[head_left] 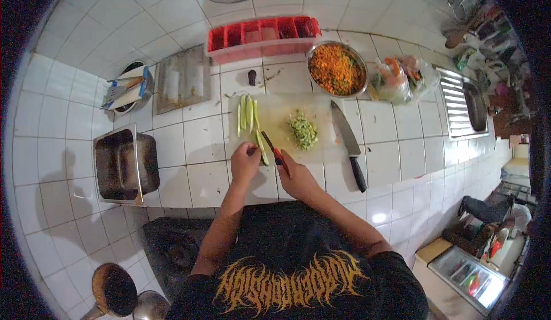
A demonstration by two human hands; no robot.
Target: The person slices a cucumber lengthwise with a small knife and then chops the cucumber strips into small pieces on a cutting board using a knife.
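Note:
Pale green strips with darker skin, which look like cucumber [247, 113], lie lengthwise on a translucent cutting board [275, 103]. My left hand [245, 162] is closed, its fingertips pinched at the near part of one long strip [262, 149]. In my right hand [297, 178] is a small knife [268, 141] with a red and black handle, its dark blade slanting over the board beside that strip. A pile of chopped green pieces [302, 131] sits on the board to the right of the blade. My right fingers wrap round the knife's handle.
A large black-handled knife [346, 129] lies right of the board. Behind stand a metal bowl [363, 88] of chopped orange and green vegetables, a red compartment box [264, 47] and plastic bags [402, 85]. A deep steel pan [139, 165] is at left, a sink [475, 108] at right.

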